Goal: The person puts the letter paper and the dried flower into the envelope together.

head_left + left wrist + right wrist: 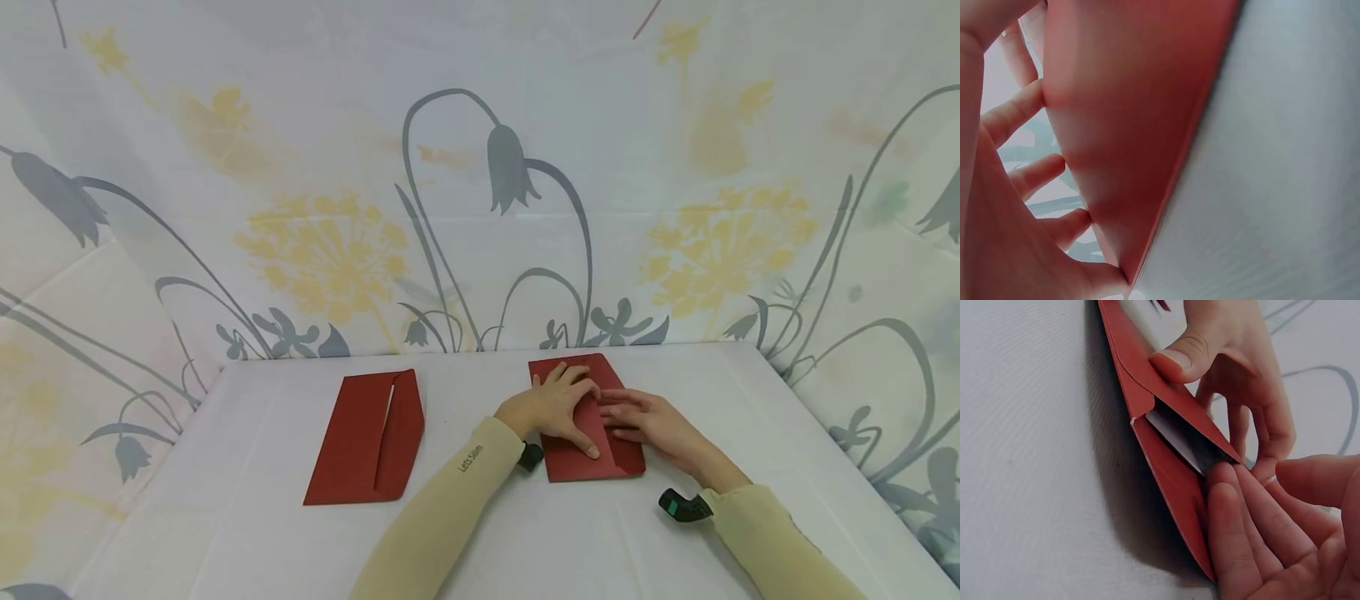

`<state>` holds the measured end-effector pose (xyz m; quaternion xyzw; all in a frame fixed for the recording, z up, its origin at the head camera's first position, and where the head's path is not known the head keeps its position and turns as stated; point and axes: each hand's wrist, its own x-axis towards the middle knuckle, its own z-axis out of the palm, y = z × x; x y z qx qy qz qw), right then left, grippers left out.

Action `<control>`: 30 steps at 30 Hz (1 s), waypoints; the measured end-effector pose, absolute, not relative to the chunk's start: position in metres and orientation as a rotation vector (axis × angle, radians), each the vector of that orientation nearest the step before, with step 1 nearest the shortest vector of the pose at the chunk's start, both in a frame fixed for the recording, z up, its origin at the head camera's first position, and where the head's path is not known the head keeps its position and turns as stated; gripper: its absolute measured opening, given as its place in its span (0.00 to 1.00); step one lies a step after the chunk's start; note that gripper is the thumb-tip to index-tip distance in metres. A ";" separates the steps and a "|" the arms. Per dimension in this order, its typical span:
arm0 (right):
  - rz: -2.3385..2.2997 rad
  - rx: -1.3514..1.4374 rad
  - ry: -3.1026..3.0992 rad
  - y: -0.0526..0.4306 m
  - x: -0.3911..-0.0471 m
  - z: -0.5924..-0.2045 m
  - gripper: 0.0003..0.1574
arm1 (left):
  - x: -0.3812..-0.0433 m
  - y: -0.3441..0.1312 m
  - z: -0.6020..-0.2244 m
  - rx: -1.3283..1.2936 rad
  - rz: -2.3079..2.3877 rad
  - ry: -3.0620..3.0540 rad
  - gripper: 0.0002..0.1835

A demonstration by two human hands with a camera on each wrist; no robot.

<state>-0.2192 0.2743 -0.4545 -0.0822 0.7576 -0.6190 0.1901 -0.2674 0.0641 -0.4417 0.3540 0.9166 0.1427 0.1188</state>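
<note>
A red envelope [564, 461] lies at the right of the table, its flap folded out to the right. My left hand [553, 408] rests on its body with fingers spread, the thumb near the mouth's edge. From the right, my right hand [663, 427] has its extended fingertips in the envelope's mouth. A white paper [1175, 439] shows inside the mouth in the right wrist view. The left wrist view shows the left fingertips touching the red surface [1129, 125]. The right hand's fingertips are partly hidden inside.
A second red envelope [348, 437] lies to the left, flap out to the right, a white edge showing in its mouth. The white table [247, 467] meets a flower-patterned curtain [450, 250] at the back. Small black devices [682, 506] sit at both wrists.
</note>
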 end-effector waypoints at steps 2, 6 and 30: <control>-1.763 -0.231 2.150 0.276 -0.218 -0.455 0.34 | -0.267 0.065 -0.441 1.036 0.400 2.679 0.42; -1.813 -0.229 2.174 0.279 -0.216 -0.455 0.33 | -0.266 0.065 -0.441 1.037 0.355 2.686 0.43; -1.814 -0.229 2.319 0.277 -0.197 -0.438 0.31 | -0.265 0.063 -0.443 1.100 0.377 2.692 0.40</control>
